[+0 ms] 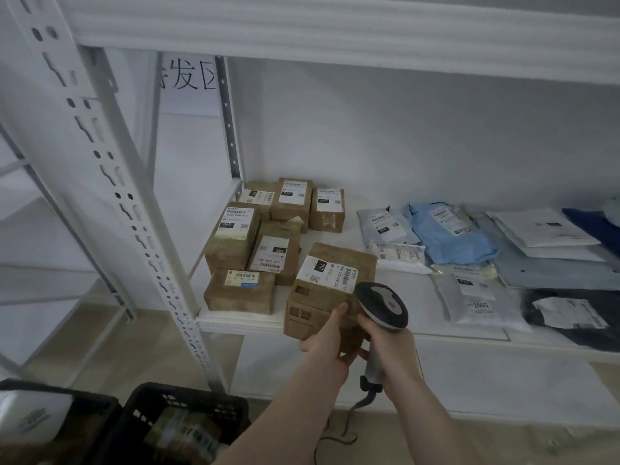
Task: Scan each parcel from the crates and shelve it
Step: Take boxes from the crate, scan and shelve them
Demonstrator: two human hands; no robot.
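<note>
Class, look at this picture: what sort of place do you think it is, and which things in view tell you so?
Probably a parcel depot or courier stockroom. White metal shelving holds labelled cardboard boxes and mail bags, the right hand grips a barcode scanner beside a box held by the left hand, and black crates stand on the floor.

One head-worn camera looks forward and down from close above both hands. Beyond the hands it faces a white shelf (436, 297); a black crate (174, 421) sits lower left of them.

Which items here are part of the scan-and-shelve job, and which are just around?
Job:
- cardboard parcel, held by left hand
- barcode scanner, in right hand
- black crates
- shelf

Just around:
- wall sign
- shelf upright
</note>
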